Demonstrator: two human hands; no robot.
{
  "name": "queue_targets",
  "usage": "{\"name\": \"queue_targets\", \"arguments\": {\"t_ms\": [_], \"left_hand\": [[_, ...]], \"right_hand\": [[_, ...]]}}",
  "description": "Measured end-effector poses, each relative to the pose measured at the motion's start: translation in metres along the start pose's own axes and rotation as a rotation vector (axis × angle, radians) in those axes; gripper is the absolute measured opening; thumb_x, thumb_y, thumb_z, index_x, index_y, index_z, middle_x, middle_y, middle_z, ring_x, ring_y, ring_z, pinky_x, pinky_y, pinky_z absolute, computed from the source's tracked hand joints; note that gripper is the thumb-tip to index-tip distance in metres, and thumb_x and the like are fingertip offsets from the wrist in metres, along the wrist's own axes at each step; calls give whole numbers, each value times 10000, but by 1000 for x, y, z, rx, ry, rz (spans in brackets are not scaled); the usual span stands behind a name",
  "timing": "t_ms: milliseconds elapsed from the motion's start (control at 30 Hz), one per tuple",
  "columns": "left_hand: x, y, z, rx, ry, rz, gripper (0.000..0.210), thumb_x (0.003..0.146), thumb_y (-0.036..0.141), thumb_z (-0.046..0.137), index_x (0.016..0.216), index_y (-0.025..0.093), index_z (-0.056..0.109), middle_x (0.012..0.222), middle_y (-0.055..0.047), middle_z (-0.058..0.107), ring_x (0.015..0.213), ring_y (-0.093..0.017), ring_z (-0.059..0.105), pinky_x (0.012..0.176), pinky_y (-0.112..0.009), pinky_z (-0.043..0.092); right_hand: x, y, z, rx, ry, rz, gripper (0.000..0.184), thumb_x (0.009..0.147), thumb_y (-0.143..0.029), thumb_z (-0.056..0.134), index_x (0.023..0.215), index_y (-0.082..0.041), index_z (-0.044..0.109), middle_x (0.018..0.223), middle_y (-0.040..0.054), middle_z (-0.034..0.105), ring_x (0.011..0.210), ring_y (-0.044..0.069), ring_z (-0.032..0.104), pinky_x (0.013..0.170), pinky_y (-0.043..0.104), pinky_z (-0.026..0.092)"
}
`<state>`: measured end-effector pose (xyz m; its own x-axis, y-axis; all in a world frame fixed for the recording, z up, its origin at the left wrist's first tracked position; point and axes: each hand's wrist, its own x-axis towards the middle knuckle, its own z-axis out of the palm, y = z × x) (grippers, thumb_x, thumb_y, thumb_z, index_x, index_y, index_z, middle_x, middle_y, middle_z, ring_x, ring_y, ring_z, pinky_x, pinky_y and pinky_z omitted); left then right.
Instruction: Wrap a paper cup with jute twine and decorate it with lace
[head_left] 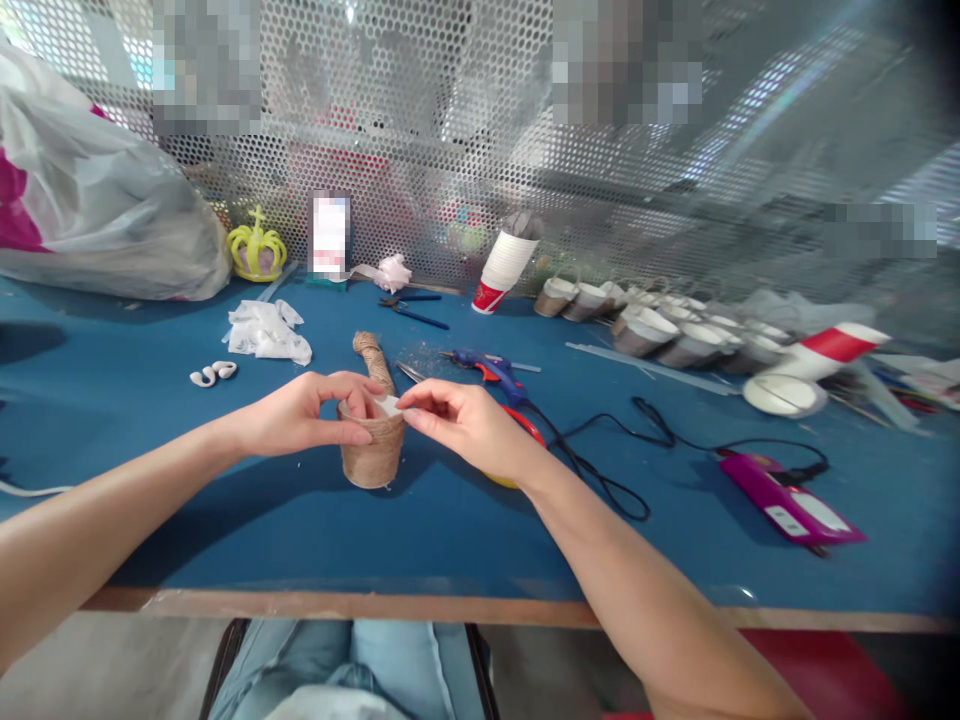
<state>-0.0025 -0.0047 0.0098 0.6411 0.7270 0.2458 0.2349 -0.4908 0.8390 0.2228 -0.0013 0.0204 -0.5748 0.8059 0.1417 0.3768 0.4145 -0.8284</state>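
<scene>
A paper cup wrapped in brown twine (371, 462) stands upright on the blue table in front of me. My left hand (330, 408) is closed on its left rim, thumb outside and fingers reaching into the mouth. At the right rim, my right hand (450, 415) pinches the edge, where a bit of the white inside shows; whether a loose end is also between the fingertips I cannot tell. Just behind the cup lies a bundle of twine (373, 362). Scissors (529, 425) with red and yellow handles lie partly hidden under my right hand.
A blue glue gun (491, 372) lies behind my right hand, its black cord running to a purple power strip (795, 505). Pliers (416, 312), stacked paper cups (506, 265), several wrapped cups (645, 328), white earbuds (214, 374) and a large plastic bag (112, 220) surround the work area.
</scene>
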Motion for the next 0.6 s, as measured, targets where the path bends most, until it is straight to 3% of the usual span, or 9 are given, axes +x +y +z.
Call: {"name": "queue_targets", "arguments": {"t_ms": [267, 400, 500, 600], "left_hand": [[1, -3, -6, 86, 18, 8, 160, 781, 299, 617, 702, 170, 565, 941, -67, 680, 1188, -235, 507, 970, -371, 411], [1, -5, -7, 178, 124, 15, 256, 755, 329, 652, 950, 174, 593, 1030, -81, 659, 1127, -234, 553, 958, -377, 433], [1, -4, -5, 297, 224, 155, 371, 758, 322, 656, 1084, 175, 558, 1124, -109, 625, 1129, -235, 545, 957, -385, 438], [1, -1, 0, 486, 313, 337, 284, 769, 289, 649, 1025, 174, 599, 1066, -110, 633, 1172, -260, 502, 987, -433, 399]], "right_hand": [[1, 0, 1, 106, -41, 25, 91, 827, -258, 551, 821, -168, 565, 651, -41, 477, 547, 72, 402, 521, 212, 356], [0, -3, 4, 91, -16, 64, 106, 837, -275, 545, 815, -173, 564, 649, -38, 484, 543, 77, 411, 520, 221, 355], [1, -4, 5, 85, -5, 80, 104, 838, -274, 543, 820, -174, 562, 655, -35, 496, 545, 81, 424, 526, 227, 366], [3, -4, 6, 88, -3, 79, 110, 839, -278, 541, 821, -171, 560, 666, -31, 508, 548, 82, 438, 528, 229, 378]]}}
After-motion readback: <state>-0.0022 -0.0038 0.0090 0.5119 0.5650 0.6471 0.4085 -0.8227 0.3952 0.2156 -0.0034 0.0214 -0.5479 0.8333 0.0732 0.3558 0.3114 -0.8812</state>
